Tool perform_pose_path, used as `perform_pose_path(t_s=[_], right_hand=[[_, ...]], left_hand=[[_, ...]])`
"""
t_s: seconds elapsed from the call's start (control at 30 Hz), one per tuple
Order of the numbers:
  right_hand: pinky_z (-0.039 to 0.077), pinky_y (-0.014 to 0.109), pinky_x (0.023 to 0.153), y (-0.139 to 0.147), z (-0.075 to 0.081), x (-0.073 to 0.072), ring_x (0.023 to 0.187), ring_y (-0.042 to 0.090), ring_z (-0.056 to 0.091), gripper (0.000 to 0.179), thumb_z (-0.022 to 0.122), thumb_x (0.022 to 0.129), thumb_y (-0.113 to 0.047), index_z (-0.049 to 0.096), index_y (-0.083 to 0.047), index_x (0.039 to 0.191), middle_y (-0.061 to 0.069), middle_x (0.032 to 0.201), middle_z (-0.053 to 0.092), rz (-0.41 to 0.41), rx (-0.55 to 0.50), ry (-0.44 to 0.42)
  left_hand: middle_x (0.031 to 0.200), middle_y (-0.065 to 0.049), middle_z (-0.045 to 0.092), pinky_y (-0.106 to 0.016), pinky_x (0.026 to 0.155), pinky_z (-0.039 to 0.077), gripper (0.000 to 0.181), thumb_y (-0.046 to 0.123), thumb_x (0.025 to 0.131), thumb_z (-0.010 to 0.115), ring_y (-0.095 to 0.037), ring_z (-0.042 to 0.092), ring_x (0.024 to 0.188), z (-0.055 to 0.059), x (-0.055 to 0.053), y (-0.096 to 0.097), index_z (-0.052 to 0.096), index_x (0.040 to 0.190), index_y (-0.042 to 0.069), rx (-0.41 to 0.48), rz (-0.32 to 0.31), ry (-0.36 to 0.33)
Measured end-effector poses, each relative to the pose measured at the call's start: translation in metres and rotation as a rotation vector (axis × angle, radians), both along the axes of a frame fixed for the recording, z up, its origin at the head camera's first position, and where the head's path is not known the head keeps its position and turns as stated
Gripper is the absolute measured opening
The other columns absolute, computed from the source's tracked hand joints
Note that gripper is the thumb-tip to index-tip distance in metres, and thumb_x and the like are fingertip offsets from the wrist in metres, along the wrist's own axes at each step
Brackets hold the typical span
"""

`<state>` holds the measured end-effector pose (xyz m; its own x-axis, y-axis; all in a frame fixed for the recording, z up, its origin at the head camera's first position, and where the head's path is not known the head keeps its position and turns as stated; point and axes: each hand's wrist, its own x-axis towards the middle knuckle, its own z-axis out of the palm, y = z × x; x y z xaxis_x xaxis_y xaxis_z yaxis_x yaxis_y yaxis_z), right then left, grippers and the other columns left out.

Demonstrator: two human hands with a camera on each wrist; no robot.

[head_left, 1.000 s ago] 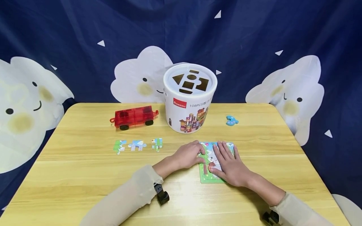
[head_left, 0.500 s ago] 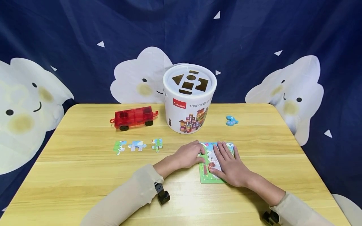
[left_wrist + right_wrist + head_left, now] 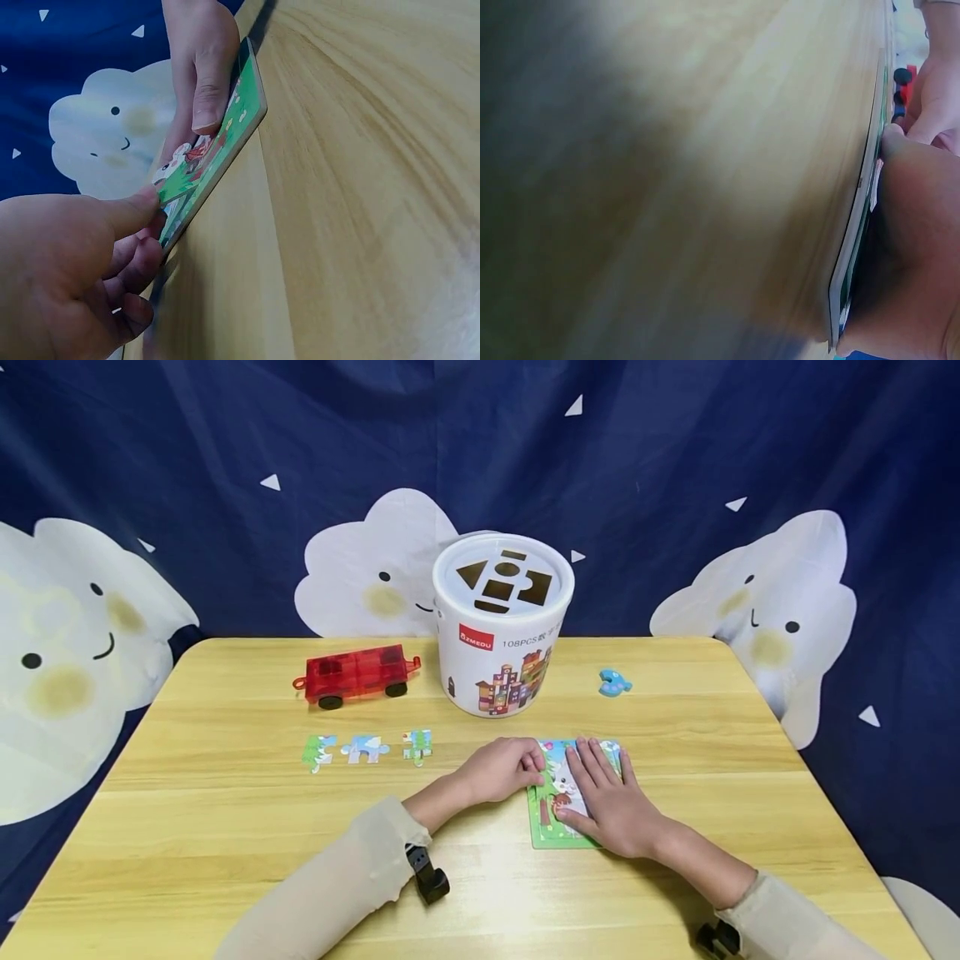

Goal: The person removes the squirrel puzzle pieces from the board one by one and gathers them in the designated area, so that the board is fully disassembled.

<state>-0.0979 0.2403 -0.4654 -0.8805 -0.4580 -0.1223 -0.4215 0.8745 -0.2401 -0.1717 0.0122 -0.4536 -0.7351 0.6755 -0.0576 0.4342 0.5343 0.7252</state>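
A small jigsaw puzzle (image 3: 551, 827) with a green border and a grey animal picture lies on the table. My right hand (image 3: 622, 810) rests flat on it with straight fingers, hiding its right part. At the puzzle's upper left edge, my left hand (image 3: 498, 770) pinches a green puzzle piece (image 3: 177, 184) between thumb and fingers. In the left wrist view that piece is tilted up from the board, with part of it hidden by the thumb. The right wrist view shows the board's edge (image 3: 847, 259) beneath my right hand.
Three loose puzzle pieces, among them a middle one (image 3: 365, 748), lie in a row to the left. Behind them stands a red toy wagon (image 3: 356, 672). A white lidded bucket (image 3: 498, 635) stands at the back centre, and a small blue toy (image 3: 615, 682) lies at the back right.
The left hand's fingers have drawn together at the puzzle's upper left edge and now pinch a piece there. The right hand has stayed flat in place.
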Motion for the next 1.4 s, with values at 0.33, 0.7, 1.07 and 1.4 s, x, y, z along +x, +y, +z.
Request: perform_pose_path(t_s=[0.33, 0.7, 1.07, 1.4], right_hand=[[-0.003, 0.07, 0.116, 0.004, -0.007, 0.0, 0.153, 0.045, 0.008, 0.087, 0.047, 0.104, -0.056, 0.018, 0.004, 0.159, 0.027, 0.166, 0.011, 0.031, -0.054, 0.059], [-0.001, 0.071, 0.115, 0.001, -0.003, 0.001, 0.153, 0.044, 0.006, 0.087, 0.048, 0.104, -0.055, 0.016, 0.004, 0.16, 0.025, 0.167, 0.008, 0.022, -0.025, 0.024], [-0.002, 0.071, 0.115, 0.002, -0.002, -0.001, 0.153, 0.044, 0.003, 0.089, 0.049, 0.103, -0.055, 0.014, 0.004, 0.16, 0.025, 0.167, 0.005, 0.029, -0.011, -0.003], [-0.001, 0.073, 0.114, -0.001, 0.003, -0.001, 0.153, 0.044, 0.001, 0.091, 0.049, 0.103, -0.056, 0.013, 0.006, 0.159, 0.026, 0.167, 0.002, 0.018, -0.003, -0.041]], left_hand=[[0.081, 0.008, 0.066, -0.021, 0.073, 0.051, 0.005, 0.013, 0.096, 0.073, -0.002, 0.06, 0.074, -0.003, 0.003, -0.003, 0.072, 0.091, 0.014, 0.124, 0.011, -0.02], [0.08, 0.011, 0.066, -0.022, 0.066, 0.047, 0.005, 0.014, 0.094, 0.075, -0.002, 0.055, 0.068, -0.004, 0.009, -0.002, 0.074, 0.091, 0.018, 0.163, 0.04, 0.048], [0.081, 0.009, 0.068, -0.021, 0.065, 0.046, 0.005, 0.011, 0.093, 0.074, -0.002, 0.053, 0.065, -0.006, 0.009, -0.001, 0.075, 0.091, 0.016, 0.199, 0.047, 0.067], [0.082, 0.003, 0.069, -0.021, 0.057, 0.044, 0.004, 0.01, 0.095, 0.072, -0.007, 0.052, 0.061, 0.003, 0.003, -0.005, 0.073, 0.092, 0.008, 0.347, 0.095, 0.005]])
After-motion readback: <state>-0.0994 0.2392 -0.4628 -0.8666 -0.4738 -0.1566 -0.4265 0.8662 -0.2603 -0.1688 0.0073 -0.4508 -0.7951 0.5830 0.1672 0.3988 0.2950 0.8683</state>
